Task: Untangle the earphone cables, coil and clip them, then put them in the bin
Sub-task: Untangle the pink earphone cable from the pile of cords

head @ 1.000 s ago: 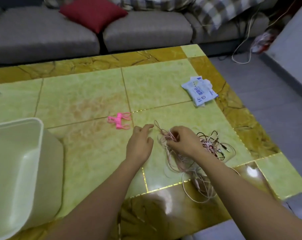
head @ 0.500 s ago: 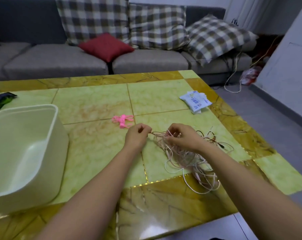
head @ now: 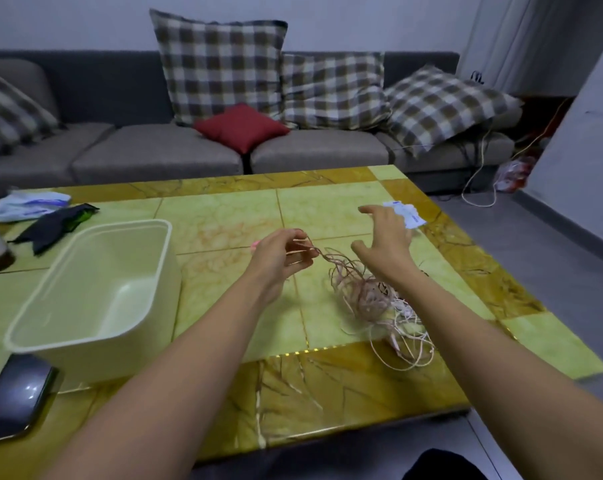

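Left hand (head: pixel 281 259), frame centre: grip pinched on strands lifted from the earphone cables (head: pixel 369 299); right hand (head: pixel 384 244): grip slack, fingers spread, holding nothing, above the tangle; tangle on desk (head: pixel 223 209), right of centre; bin (head: pixel 113 355) at left.

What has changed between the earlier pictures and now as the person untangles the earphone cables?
The left hand took hold of strands of the tangled cables and lifts them leftward. The right hand let go of the tangle and hovers open over it. The bin stayed on the table.
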A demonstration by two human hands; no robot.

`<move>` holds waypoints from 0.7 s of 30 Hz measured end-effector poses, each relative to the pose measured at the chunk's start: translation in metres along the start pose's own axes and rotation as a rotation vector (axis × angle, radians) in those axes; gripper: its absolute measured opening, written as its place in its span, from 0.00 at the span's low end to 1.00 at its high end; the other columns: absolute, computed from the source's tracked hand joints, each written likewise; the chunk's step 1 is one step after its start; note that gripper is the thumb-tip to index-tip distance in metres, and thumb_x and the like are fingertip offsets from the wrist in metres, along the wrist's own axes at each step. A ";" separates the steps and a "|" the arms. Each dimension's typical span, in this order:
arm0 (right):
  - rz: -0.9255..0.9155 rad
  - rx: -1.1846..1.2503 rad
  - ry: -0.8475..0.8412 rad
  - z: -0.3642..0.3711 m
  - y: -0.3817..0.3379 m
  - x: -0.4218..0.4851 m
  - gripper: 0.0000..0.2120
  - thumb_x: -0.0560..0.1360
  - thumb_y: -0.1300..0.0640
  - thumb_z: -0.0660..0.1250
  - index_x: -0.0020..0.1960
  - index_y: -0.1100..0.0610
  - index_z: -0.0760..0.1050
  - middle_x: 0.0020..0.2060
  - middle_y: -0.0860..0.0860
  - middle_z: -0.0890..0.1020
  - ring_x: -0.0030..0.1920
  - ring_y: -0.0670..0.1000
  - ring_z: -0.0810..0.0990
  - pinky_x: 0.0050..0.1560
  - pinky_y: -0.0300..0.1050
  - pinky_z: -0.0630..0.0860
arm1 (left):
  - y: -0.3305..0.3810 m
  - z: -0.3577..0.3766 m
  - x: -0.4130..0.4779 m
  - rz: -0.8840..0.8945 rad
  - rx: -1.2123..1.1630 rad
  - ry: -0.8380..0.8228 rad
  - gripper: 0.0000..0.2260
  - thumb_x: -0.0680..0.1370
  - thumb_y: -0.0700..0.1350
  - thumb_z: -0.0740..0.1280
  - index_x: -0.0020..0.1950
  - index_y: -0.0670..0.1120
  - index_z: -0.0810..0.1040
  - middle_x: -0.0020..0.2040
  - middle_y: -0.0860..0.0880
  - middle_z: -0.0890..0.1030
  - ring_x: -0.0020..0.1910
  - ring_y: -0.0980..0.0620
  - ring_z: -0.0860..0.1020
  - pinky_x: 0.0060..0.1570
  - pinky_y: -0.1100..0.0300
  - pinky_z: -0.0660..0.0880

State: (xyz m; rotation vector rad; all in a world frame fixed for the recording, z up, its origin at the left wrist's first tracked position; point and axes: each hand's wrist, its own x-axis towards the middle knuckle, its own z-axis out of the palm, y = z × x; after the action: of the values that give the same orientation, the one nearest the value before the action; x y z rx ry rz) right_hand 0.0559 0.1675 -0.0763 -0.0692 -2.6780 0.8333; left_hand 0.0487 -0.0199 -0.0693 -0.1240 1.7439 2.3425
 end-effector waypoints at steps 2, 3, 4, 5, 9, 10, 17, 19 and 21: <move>-0.134 0.226 -0.214 0.007 -0.022 -0.005 0.23 0.72 0.53 0.64 0.67 0.52 0.70 0.62 0.48 0.75 0.61 0.50 0.74 0.65 0.55 0.66 | 0.003 0.003 -0.005 0.038 0.040 -0.019 0.07 0.81 0.39 0.60 0.46 0.42 0.77 0.34 0.46 0.77 0.38 0.47 0.80 0.51 0.49 0.78; -0.147 0.187 -0.359 0.013 -0.029 -0.009 0.17 0.74 0.53 0.64 0.62 0.51 0.74 0.57 0.47 0.79 0.57 0.50 0.76 0.65 0.55 0.67 | 0.004 0.004 -0.007 0.065 0.057 -0.025 0.08 0.81 0.39 0.59 0.46 0.43 0.76 0.32 0.47 0.76 0.37 0.48 0.78 0.49 0.50 0.77; -0.143 0.084 -0.455 0.020 -0.031 -0.011 0.11 0.75 0.53 0.64 0.56 0.52 0.78 0.50 0.47 0.82 0.54 0.50 0.78 0.64 0.54 0.67 | 0.006 0.003 -0.008 0.090 0.067 -0.025 0.08 0.82 0.39 0.58 0.46 0.43 0.76 0.31 0.48 0.73 0.35 0.49 0.76 0.48 0.50 0.76; -0.128 -0.031 -0.496 0.025 -0.027 -0.013 0.08 0.76 0.52 0.64 0.51 0.52 0.80 0.45 0.47 0.83 0.51 0.52 0.79 0.63 0.52 0.67 | 0.007 0.002 -0.009 0.111 0.047 -0.014 0.09 0.82 0.39 0.57 0.46 0.43 0.74 0.29 0.50 0.71 0.34 0.50 0.74 0.47 0.50 0.76; -0.060 -0.123 -0.202 0.021 -0.007 -0.012 0.09 0.75 0.47 0.69 0.51 0.49 0.80 0.43 0.46 0.82 0.49 0.50 0.78 0.52 0.46 0.60 | 0.020 -0.011 -0.006 0.105 -0.280 0.212 0.08 0.81 0.38 0.57 0.43 0.44 0.70 0.23 0.52 0.64 0.24 0.52 0.68 0.34 0.56 0.77; -0.073 -0.097 -0.094 0.019 -0.002 -0.010 0.10 0.74 0.46 0.71 0.52 0.49 0.80 0.43 0.46 0.83 0.49 0.49 0.78 0.53 0.47 0.61 | 0.023 -0.015 -0.005 0.099 -0.346 0.279 0.08 0.81 0.38 0.57 0.42 0.44 0.69 0.24 0.51 0.63 0.22 0.53 0.66 0.30 0.58 0.74; -0.005 -0.162 -0.402 0.029 0.013 -0.020 0.14 0.72 0.46 0.73 0.55 0.50 0.80 0.43 0.46 0.80 0.49 0.52 0.79 0.50 0.46 0.67 | -0.008 -0.043 0.001 -0.061 0.508 0.357 0.09 0.81 0.41 0.55 0.56 0.38 0.70 0.43 0.43 0.73 0.29 0.46 0.73 0.35 0.55 0.74; -0.030 -0.124 -0.379 0.033 0.009 -0.020 0.13 0.72 0.48 0.73 0.54 0.51 0.80 0.44 0.48 0.81 0.49 0.53 0.79 0.50 0.46 0.68 | -0.016 -0.048 -0.001 -0.216 0.706 0.320 0.19 0.81 0.45 0.59 0.68 0.34 0.65 0.59 0.37 0.73 0.48 0.39 0.78 0.51 0.50 0.76; -0.050 -0.164 -0.378 0.038 0.005 -0.021 0.13 0.72 0.49 0.71 0.54 0.51 0.80 0.47 0.50 0.83 0.51 0.54 0.79 0.51 0.47 0.68 | -0.020 -0.045 -0.006 -0.244 0.998 0.350 0.29 0.80 0.49 0.62 0.73 0.33 0.56 0.70 0.36 0.61 0.66 0.37 0.69 0.62 0.49 0.69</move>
State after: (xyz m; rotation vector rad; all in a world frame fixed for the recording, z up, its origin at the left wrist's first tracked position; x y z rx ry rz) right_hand 0.0629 0.1480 -0.1149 0.1297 -3.0838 0.6642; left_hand 0.0566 -0.0585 -0.0998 -0.5474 2.6478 1.1205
